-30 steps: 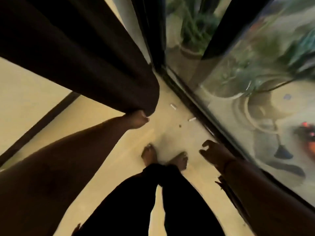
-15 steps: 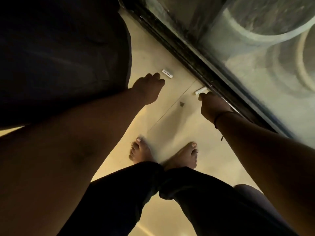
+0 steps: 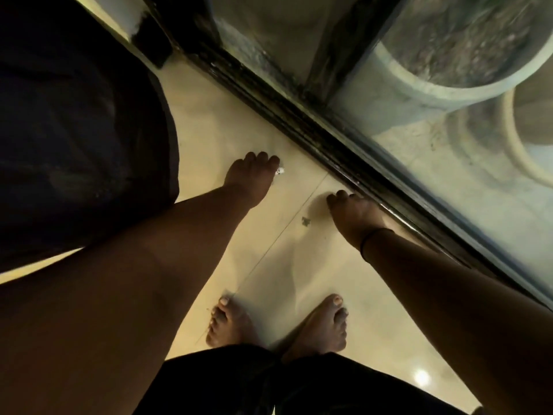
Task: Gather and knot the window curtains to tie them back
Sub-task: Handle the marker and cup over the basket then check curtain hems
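Note:
The dark curtain (image 3: 80,121) hangs at the left, its lower edge just above the pale floor, and neither hand touches it. My left hand (image 3: 250,181) reaches down to the floor to the right of the curtain, fingers curled, with the fingertips closed on a small white piece (image 3: 280,171). My right hand (image 3: 354,212), a thin dark band on its wrist, presses its bent fingers to the floor beside the black window track (image 3: 299,115). Whatever lies under those fingers is hidden.
Glass panes (image 3: 449,181) run diagonally along the track, with a large round planter (image 3: 434,82) outside. A small dark speck (image 3: 305,220) lies on the tile between my hands. My bare feet (image 3: 278,324) and dark trousers fill the bottom of the view.
My view dropped closer to the floor. Both hands went down; the left let go of the curtain and reached the white piece, and the right now covers the second white piece by the track.

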The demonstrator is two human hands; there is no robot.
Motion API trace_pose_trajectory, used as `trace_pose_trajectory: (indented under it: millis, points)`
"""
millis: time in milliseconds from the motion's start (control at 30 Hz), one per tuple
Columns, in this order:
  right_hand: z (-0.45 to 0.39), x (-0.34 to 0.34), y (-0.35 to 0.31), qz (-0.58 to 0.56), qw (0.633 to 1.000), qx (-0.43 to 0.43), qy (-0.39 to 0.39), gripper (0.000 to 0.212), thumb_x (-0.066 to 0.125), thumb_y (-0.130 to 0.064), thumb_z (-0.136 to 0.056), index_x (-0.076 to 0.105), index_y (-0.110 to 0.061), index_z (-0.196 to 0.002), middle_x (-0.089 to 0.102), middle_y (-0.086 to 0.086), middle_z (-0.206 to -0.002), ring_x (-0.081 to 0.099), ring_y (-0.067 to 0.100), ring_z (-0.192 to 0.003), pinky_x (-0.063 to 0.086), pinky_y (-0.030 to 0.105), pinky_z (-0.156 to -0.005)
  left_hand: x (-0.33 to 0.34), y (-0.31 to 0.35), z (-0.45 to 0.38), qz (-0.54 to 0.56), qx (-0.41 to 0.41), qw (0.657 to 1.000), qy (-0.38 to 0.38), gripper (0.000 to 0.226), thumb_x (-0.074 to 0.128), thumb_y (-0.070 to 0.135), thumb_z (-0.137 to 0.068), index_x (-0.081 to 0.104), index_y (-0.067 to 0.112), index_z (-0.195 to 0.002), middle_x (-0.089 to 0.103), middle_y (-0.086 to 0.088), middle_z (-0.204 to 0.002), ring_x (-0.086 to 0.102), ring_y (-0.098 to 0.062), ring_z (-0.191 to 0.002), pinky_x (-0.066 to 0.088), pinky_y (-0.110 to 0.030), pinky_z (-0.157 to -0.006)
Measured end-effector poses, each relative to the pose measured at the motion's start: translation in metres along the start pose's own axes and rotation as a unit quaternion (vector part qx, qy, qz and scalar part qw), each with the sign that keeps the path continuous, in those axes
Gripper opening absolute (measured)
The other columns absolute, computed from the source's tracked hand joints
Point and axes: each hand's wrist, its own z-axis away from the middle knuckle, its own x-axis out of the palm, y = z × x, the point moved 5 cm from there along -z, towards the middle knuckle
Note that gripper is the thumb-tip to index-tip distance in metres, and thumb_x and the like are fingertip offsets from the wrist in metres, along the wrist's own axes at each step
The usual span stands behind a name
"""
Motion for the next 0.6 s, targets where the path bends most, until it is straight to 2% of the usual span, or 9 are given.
trace_pose_trajectory:
  millis: [100,167,333,400,467,500,567,600]
  points:
    - [0.022,0.012,-0.009,-0.062,0.997,0.030,-0.040,0.029,0.037,-0.010,-0.093,0.047,-0.011,-0.120,0.056,0.012,-0.117,0.058,0.032,-0.105,0.044,0.036,-0.072,0.007,0.005,0.014,0.074,-0.063,0.995,-0.028,0.028,0.049,0.022,-0.094,0.047,0.009,-0.118,0.052,-0.014,-0.116,0.054,-0.033,-0.105,0.047,-0.041,-0.080]
    - [0.046,0.013,-0.016,-0.121,0.989,0.061,-0.054,0.026,0.040,-0.011,-0.091,0.048,-0.011,-0.116,0.057,0.012,-0.113,0.059,0.033,-0.101,0.041,0.034,-0.067,0.010,0.008,0.036,0.153,-0.126,0.978,-0.068,0.028,0.049,0.024,-0.094,0.047,0.007,-0.116,0.054,-0.015,-0.117,0.055,-0.035,-0.108,0.046,-0.042,-0.084]
    - [0.136,-0.011,-0.037,-0.282,0.945,0.113,-0.119,0.024,0.041,-0.012,-0.089,0.048,-0.013,-0.112,0.054,0.013,-0.109,0.060,0.037,-0.094,0.049,0.038,-0.073,-0.014,0.028,0.148,0.356,-0.254,0.884,-0.162,0.031,0.055,0.032,-0.091,0.053,0.005,-0.107,0.063,-0.018,-0.111,0.057,-0.038,-0.106,0.044,-0.036,-0.082]
    - [0.180,-0.035,-0.044,-0.321,0.932,0.108,-0.125,0.029,0.041,-0.012,-0.087,0.048,-0.019,-0.114,0.053,0.011,-0.110,0.060,0.037,-0.094,0.047,0.035,-0.074,-0.035,0.038,0.210,0.411,-0.287,0.845,-0.187,0.028,0.056,0.038,-0.090,0.056,0.011,-0.100,0.067,-0.016,-0.103,0.062,-0.036,-0.098,0.045,-0.032,-0.075]
    - [0.221,-0.062,-0.051,-0.337,0.930,0.081,-0.122,0.030,0.041,-0.016,-0.088,0.048,-0.024,-0.116,0.053,0.011,-0.112,0.060,0.036,-0.096,0.043,0.033,-0.073,-0.059,0.047,0.269,0.453,-0.310,0.809,-0.210,0.025,0.057,0.036,-0.089,0.053,0.020,-0.108,0.067,-0.009,-0.104,0.064,-0.032,-0.095,0.045,-0.029,-0.072]
    - [0.245,-0.080,-0.053,-0.337,0.931,0.065,-0.120,0.031,0.041,-0.017,-0.089,0.048,-0.024,-0.118,0.052,0.011,-0.114,0.060,0.035,-0.097,0.044,0.033,-0.074,-0.078,0.052,0.298,0.460,-0.305,0.804,-0.222,0.030,0.057,0.031,-0.089,0.051,0.023,-0.117,0.066,-0.008,-0.109,0.063,-0.032,-0.098,0.046,-0.028,-0.075]
    - [0.289,-0.117,-0.057,-0.331,0.936,0.030,-0.117,0.035,0.042,-0.018,-0.090,0.045,-0.022,-0.125,0.049,0.013,-0.123,0.059,0.035,-0.100,0.045,0.034,-0.078,-0.122,0.061,0.349,0.485,-0.294,0.788,-0.239,0.046,0.055,0.023,-0.085,0.045,0.025,-0.130,0.064,-0.012,-0.116,0.062,-0.036,-0.102,0.051,-0.036,-0.087]
    - [0.310,-0.136,-0.058,-0.327,0.938,0.014,-0.112,0.038,0.043,-0.019,-0.091,0.043,-0.022,-0.128,0.047,0.014,-0.127,0.059,0.035,-0.102,0.046,0.035,-0.079,-0.148,0.066,0.371,0.506,-0.294,0.774,-0.241,0.050,0.054,0.023,-0.082,0.045,0.025,-0.131,0.064,-0.015,-0.114,0.063,-0.037,-0.099,0.051,-0.041,-0.087]
